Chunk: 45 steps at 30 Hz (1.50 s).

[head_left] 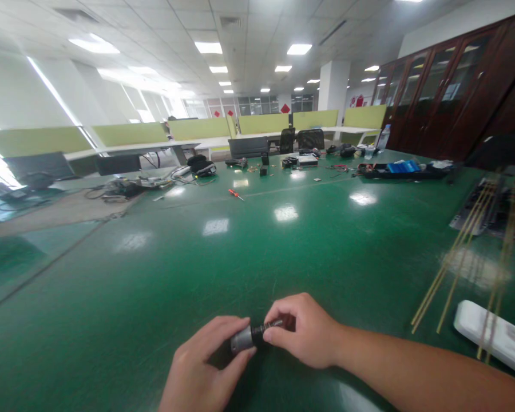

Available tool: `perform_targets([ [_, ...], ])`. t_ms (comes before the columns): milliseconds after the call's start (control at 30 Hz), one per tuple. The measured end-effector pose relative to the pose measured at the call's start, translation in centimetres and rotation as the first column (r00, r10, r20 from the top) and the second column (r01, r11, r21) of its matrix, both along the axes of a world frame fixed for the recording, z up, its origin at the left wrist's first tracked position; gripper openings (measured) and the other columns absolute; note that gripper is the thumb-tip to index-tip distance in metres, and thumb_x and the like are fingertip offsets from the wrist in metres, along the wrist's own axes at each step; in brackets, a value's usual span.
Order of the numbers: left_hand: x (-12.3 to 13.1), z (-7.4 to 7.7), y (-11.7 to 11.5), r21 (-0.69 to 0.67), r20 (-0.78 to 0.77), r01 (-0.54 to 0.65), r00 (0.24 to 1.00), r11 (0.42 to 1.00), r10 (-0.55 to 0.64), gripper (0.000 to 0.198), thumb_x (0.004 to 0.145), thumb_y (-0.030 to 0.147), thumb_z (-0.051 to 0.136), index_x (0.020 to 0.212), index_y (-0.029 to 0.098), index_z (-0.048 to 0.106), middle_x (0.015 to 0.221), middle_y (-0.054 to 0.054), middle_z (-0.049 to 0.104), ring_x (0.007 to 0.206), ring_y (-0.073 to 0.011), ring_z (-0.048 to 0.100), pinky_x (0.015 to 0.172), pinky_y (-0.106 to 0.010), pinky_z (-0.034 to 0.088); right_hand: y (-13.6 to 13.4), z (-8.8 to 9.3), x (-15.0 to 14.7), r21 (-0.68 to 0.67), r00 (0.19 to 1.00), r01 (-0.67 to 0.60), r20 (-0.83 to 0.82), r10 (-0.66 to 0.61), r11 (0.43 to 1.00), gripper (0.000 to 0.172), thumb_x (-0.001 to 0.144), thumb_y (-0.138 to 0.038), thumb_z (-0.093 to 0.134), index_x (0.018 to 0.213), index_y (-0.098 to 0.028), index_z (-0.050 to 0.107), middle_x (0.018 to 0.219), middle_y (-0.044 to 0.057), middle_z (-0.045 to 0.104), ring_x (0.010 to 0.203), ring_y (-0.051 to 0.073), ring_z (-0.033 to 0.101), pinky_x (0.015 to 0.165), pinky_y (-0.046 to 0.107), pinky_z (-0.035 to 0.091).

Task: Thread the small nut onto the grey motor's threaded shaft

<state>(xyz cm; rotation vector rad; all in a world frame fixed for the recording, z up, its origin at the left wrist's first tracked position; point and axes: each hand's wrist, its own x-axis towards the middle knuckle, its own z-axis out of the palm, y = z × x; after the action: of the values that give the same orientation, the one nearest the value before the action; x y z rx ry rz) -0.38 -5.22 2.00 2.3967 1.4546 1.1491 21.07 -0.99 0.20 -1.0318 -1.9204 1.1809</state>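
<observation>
Low over the front of the green table (223, 257), both hands meet at one small mechanical part (242, 340). It has a silver-grey cylinder on the left, a black middle, and a thin ridged metal shaft (272, 324) pointing right. My left hand (210, 357) is closed around the grey cylinder, thumb below and fingers above. With thumb and fingertips, my right hand (302, 331) pinches the shaft end. Its fingers partly hide the tip. The part lies nearly level, tilted slightly up to the right.
A red screwdriver (236, 194) lies farther back. Long thin yellowish sticks (455, 257) and a white plastic case (493, 335) are at the right. A black tray (403, 171) with blue items, cables and small black devices sits along the far side.
</observation>
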Motion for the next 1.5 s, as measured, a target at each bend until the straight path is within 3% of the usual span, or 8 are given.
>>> perform_targets([
  [1500, -0.31, 0.33, 0.27, 0.014, -0.014, -0.027, 1.0, 1.0, 0.028, 0.016, 0.081, 0.034, 0.073, 0.096, 0.031, 0.075, 0.09, 0.004, 0.076, 0.077, -0.0136, 0.074, 0.072, -0.017, 0.059, 0.08, -0.03, 0.14, -0.032, 0.996, 0.025, -0.083, -0.027, 0.999, 0.008, 0.078, -0.023, 0.069, 0.078, -0.015, 0.072, 0.062, -0.002, 0.061, 0.057, 0.011, 0.053, 0.054, 0.022, 0.037],
])
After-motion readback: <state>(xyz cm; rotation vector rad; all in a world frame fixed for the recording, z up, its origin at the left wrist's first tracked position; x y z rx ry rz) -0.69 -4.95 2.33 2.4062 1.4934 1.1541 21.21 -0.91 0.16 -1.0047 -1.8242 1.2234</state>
